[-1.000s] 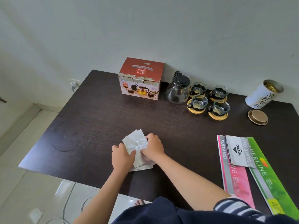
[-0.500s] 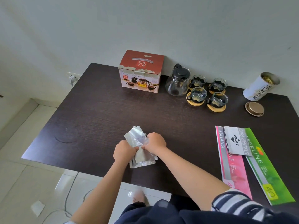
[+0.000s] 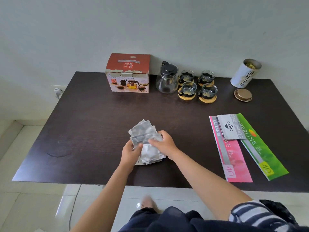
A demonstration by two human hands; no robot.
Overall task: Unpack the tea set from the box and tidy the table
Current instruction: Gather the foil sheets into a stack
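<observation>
Bare table (image 3: pixel 93 124) left (booklets (image 3: pixel 234 148) right)

You have a dark brown table (image 3: pixel 93 118) under silvery grey foil packets (image 3: pixel 145 139). Your box (image 3: pixel 127 72) is red on top with white sides and pictured tea ware. The clear glass teapot (image 3: pixel 166 81) has a black lid; the cups (image 3: pixel 197 84) sit on tan coasters. One booklet (image 3: pixel 234 158) is pink, another booklet (image 3: pixel 264 151) green. Your sleeve (image 3: pixel 255 215) is navy-and-white striped
</observation>
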